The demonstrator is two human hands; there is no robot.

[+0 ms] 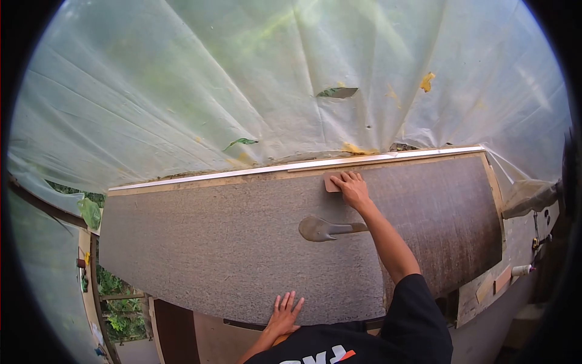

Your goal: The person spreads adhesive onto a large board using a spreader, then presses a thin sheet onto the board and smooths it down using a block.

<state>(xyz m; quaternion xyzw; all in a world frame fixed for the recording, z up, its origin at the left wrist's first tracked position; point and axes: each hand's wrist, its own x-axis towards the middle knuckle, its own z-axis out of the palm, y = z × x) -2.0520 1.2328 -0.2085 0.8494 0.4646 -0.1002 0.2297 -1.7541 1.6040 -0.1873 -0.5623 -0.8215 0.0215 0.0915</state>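
A large board with a speckled grey-brown face lies in front of me, its right part darker and browner. My right hand is closed over a pinkish-brown sanding block, held flat against the board near its far edge. Fingers spread, my left hand rests on the board's near edge. Between the two hands lies a brown tool with a rounded, flat head and a narrow handle, whose right end passes behind my right forearm.
A white strip runs along the far edge, below plastic sheeting with some leaves on it. At the right, a side bench holds a white roll and small pieces. A wooden frame post stands left.
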